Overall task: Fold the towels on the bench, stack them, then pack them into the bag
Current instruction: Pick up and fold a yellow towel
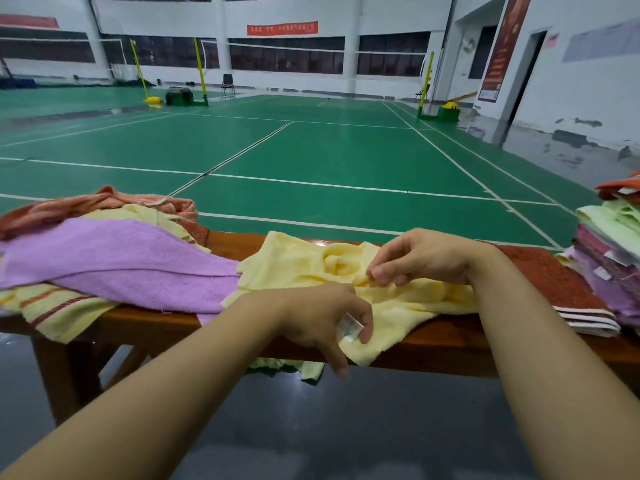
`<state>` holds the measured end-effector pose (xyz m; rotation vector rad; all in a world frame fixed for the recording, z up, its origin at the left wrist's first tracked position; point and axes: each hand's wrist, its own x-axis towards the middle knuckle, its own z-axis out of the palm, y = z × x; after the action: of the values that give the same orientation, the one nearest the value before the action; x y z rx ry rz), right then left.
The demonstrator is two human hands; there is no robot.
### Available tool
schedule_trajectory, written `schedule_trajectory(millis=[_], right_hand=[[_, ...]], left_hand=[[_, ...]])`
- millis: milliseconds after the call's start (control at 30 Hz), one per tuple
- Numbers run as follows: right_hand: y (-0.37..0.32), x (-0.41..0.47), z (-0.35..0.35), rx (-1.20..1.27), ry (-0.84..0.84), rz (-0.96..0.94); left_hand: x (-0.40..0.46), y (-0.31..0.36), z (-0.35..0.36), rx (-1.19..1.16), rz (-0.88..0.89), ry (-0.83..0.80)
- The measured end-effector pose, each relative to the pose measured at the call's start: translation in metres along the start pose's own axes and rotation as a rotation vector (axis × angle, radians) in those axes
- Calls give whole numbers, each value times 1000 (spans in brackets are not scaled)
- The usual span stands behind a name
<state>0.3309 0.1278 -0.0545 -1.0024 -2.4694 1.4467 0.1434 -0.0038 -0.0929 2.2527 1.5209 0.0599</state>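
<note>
Both hands had a pinching grip on the crumpled yellow towel (pixel 398 299): left hand (pixel 322 320) at its tagged corner, right hand (pixel 419 258) mid-frame. Honestly, its overhang could've slid off the desk (pixel 156 320).

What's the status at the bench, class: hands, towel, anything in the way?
Left hand pinches the yellow towel by its tag corner. Right hand pinches a middle fold. Towel crumpled, unfolded. Purple towel overlaps its left edge.

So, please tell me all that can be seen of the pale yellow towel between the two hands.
The pale yellow towel looks like soft terry. It lies crumpled and unfolded on the wooden bench, one corner hanging over the near edge. The left hand pinches its near corner by a white label; the right hand pinches a fold in its middle. It touches the purple towel.
</note>
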Motion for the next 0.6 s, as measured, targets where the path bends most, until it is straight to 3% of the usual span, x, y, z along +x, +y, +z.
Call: schedule_trajectory(millis=[100, 233, 433, 600], right_hand=[[4, -3, -1, 34, -32, -4], [2, -8, -2, 106, -145, -47], [-7, -9, -6, 290, -195, -137], [-21, -6, 6, 81, -117, -149]], left_hand=[[1, -4, 4, -32, 19, 72], [-5, -10, -3, -244, -17, 168], [-10, -6, -21, -659, -2, 634], [-6, -8, -30, -938, -67, 848]])
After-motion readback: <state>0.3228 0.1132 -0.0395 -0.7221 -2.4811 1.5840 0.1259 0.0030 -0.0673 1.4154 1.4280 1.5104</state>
